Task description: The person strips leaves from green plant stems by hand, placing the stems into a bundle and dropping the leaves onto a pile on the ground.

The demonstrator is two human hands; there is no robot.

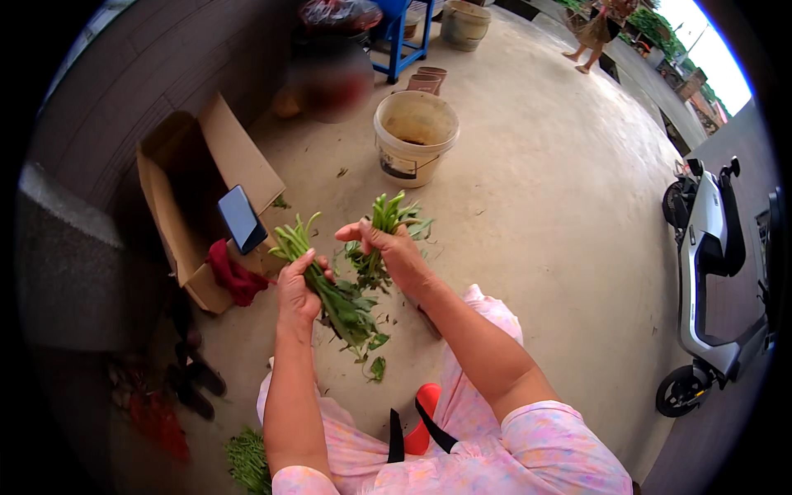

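Observation:
My left hand (299,289) is closed around a bunch of leafy greens (348,312). The cut pale-green stems fan out above its thumb, while the leaves hang down to the right over the floor. Close beside it, my right hand (389,252) grips a second, smaller bunch of greens (391,213). Stem ends stick up past those fingers and dark leaves show below them; the index finger points out to the left. The two bunches are near each other, and the palms are hidden.
Beyond my hands stands a white bucket (415,140). An open cardboard box (190,177) is at the left, with a phone (242,219) and dark red cloth (235,272) at its edge. More greens (249,462) lie by my left side. A scooter (716,272) stands right; a person (601,33) is far off.

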